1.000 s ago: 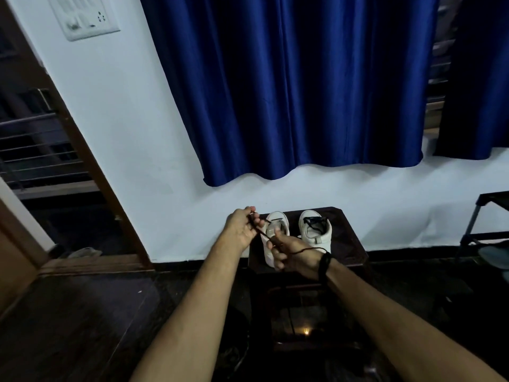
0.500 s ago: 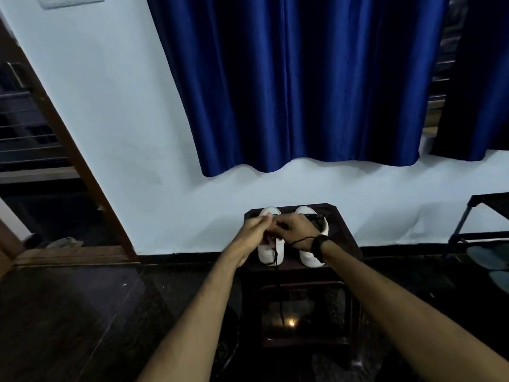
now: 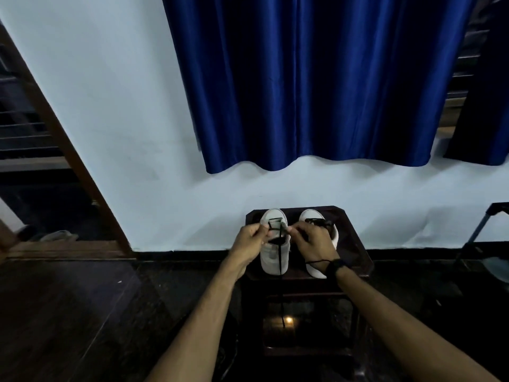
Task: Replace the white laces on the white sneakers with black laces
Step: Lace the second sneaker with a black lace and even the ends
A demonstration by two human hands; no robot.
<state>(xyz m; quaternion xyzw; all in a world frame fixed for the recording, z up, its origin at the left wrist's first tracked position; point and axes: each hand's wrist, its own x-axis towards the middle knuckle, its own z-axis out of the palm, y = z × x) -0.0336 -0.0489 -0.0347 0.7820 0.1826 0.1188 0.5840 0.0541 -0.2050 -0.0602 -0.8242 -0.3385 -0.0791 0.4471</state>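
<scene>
Pinching with curled fingers, the left hand and right hand are seen gripping the black lace over the left white sneaker at lower centre. One lace end is left hanging below the dark wooden stool. The second sneaker is partly hidden behind the right hand. A blue curtain is hung above, against a white wall.

Curtain glossy satin cloth; stool dark polished wood; floor glossy.
</scene>
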